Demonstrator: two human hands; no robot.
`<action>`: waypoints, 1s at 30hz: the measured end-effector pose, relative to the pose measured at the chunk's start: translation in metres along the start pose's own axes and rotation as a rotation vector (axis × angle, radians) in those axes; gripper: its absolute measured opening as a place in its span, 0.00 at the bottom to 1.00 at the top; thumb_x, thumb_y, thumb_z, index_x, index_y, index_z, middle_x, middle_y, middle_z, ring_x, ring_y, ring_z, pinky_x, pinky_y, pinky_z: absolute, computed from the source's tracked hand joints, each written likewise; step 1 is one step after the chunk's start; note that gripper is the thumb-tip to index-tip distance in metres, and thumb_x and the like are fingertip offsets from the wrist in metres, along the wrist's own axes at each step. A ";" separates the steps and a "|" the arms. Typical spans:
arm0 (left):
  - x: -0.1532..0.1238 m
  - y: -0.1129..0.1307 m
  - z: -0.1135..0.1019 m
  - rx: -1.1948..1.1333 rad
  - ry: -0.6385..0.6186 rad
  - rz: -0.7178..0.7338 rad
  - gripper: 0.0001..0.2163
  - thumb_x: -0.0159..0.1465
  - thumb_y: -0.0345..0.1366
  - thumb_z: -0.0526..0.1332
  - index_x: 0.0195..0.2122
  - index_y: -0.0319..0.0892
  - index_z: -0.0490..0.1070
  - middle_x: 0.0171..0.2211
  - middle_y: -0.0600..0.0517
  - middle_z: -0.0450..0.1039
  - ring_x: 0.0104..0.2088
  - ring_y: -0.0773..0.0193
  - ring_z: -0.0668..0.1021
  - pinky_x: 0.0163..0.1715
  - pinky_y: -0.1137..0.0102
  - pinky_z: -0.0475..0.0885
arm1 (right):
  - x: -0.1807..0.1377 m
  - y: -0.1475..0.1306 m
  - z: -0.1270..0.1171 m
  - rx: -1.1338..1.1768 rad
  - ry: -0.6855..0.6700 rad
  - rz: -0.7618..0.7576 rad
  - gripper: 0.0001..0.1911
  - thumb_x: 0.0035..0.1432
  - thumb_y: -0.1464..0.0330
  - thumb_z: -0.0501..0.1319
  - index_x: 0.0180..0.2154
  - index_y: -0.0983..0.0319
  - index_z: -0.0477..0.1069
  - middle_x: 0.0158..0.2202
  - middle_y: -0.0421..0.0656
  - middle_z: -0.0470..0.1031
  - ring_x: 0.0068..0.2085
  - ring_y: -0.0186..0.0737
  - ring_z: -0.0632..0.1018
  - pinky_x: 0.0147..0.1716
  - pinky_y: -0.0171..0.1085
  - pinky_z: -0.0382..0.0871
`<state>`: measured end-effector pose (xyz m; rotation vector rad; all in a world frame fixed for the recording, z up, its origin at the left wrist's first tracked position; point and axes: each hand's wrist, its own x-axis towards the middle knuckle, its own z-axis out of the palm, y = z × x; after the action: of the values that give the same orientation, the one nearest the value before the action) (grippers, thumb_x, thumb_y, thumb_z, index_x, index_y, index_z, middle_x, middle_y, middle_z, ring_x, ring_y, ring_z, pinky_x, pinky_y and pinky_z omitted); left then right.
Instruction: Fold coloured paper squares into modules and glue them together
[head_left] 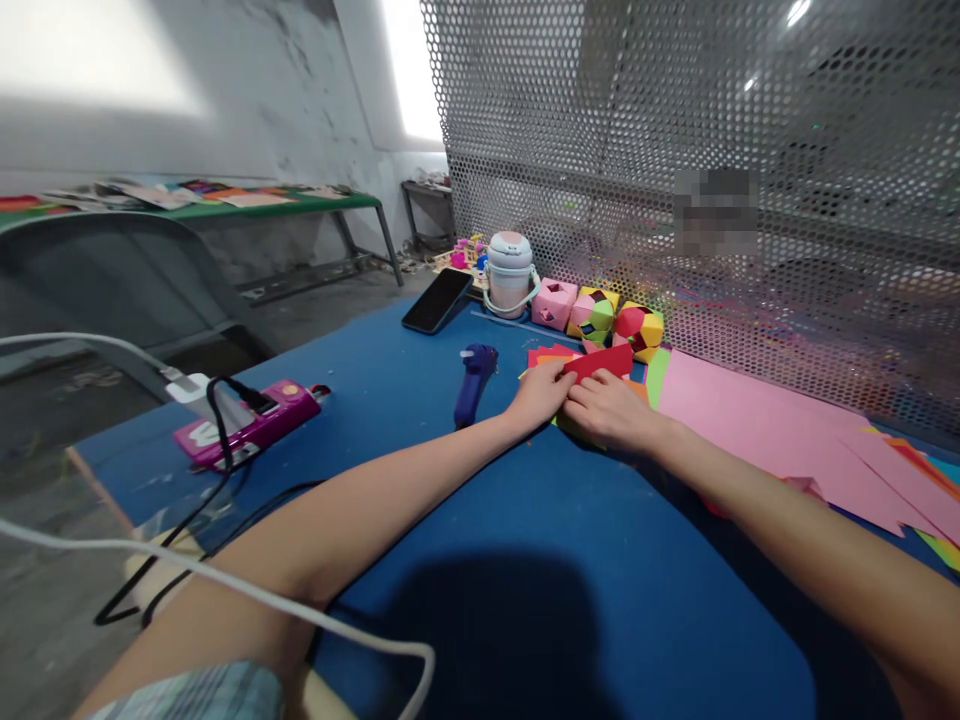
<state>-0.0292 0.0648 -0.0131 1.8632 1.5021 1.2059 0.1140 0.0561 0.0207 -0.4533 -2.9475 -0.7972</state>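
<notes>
Both my hands meet at the far middle of the blue table [525, 560]. My left hand [541, 393] and my right hand [609, 408] pinch a folded red paper [604, 362] from either side. The red paper stands a little above a small stack of coloured paper squares [551, 356]. Just behind them sit three folded paper cubes: a pink one [555, 303], a yellow-green one [594, 312] and a red-yellow one [640, 328].
A blue glue gun [474, 380] lies left of my hands. A black phone [437, 299] and a white lidded tub [510, 272] stand behind it. Large pink sheets [765, 420] lie right. A magenta power strip [247, 422] with cables sits at left. Perforated metal screen [675, 150] behind.
</notes>
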 end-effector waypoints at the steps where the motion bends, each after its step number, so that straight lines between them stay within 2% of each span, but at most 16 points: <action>1: 0.000 0.000 0.000 -0.001 -0.002 0.001 0.09 0.58 0.33 0.54 0.23 0.38 0.68 0.20 0.55 0.68 0.23 0.68 0.68 0.24 0.74 0.61 | 0.000 0.000 0.000 0.002 0.006 0.004 0.12 0.62 0.75 0.47 0.34 0.67 0.68 0.32 0.48 0.72 0.32 0.40 0.67 0.32 0.40 0.49; 8: -0.001 0.000 -0.001 0.004 -0.007 0.010 0.09 0.58 0.33 0.54 0.22 0.38 0.66 0.19 0.56 0.64 0.21 0.70 0.65 0.22 0.75 0.58 | -0.004 -0.002 0.002 0.064 0.053 0.085 0.11 0.61 0.74 0.49 0.31 0.66 0.69 0.31 0.47 0.72 0.32 0.39 0.66 0.33 0.40 0.49; 12: -0.001 0.000 -0.001 -0.001 -0.056 0.049 0.07 0.55 0.29 0.56 0.20 0.38 0.64 0.18 0.58 0.61 0.21 0.71 0.64 0.21 0.75 0.57 | -0.006 -0.004 0.003 0.152 0.091 0.138 0.09 0.59 0.72 0.52 0.29 0.64 0.68 0.32 0.45 0.72 0.33 0.39 0.66 0.34 0.39 0.50; 16: -0.001 -0.002 0.000 0.011 -0.100 0.095 0.07 0.53 0.27 0.58 0.18 0.37 0.64 0.17 0.59 0.60 0.21 0.71 0.63 0.22 0.76 0.57 | -0.011 -0.006 0.004 0.244 0.131 0.203 0.08 0.59 0.73 0.51 0.30 0.64 0.67 0.31 0.44 0.72 0.33 0.38 0.66 0.33 0.37 0.51; 21: -0.001 -0.004 0.002 0.056 -0.122 0.153 0.03 0.51 0.26 0.59 0.22 0.37 0.69 0.22 0.55 0.66 0.25 0.69 0.67 0.27 0.74 0.61 | -0.016 -0.005 0.002 0.317 0.164 0.214 0.11 0.60 0.73 0.50 0.28 0.64 0.68 0.29 0.44 0.71 0.33 0.39 0.66 0.32 0.37 0.54; 24: -0.001 -0.004 0.001 0.085 -0.142 0.181 0.03 0.51 0.25 0.58 0.25 0.37 0.71 0.25 0.53 0.69 0.28 0.67 0.70 0.30 0.73 0.64 | -0.019 -0.007 -0.007 0.378 0.186 0.208 0.11 0.60 0.72 0.50 0.28 0.64 0.68 0.31 0.45 0.72 0.33 0.39 0.68 0.34 0.37 0.57; 30: -0.002 -0.002 -0.001 0.127 -0.166 0.190 0.06 0.50 0.24 0.57 0.27 0.37 0.73 0.28 0.51 0.72 0.31 0.65 0.72 0.34 0.71 0.67 | -0.029 -0.014 -0.024 0.592 0.236 0.408 0.10 0.61 0.70 0.51 0.31 0.63 0.68 0.30 0.45 0.71 0.31 0.37 0.70 0.31 0.35 0.62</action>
<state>-0.0309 0.0636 -0.0154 2.1745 1.3649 1.0271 0.1370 0.0244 0.0309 -0.7954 -2.5578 0.0671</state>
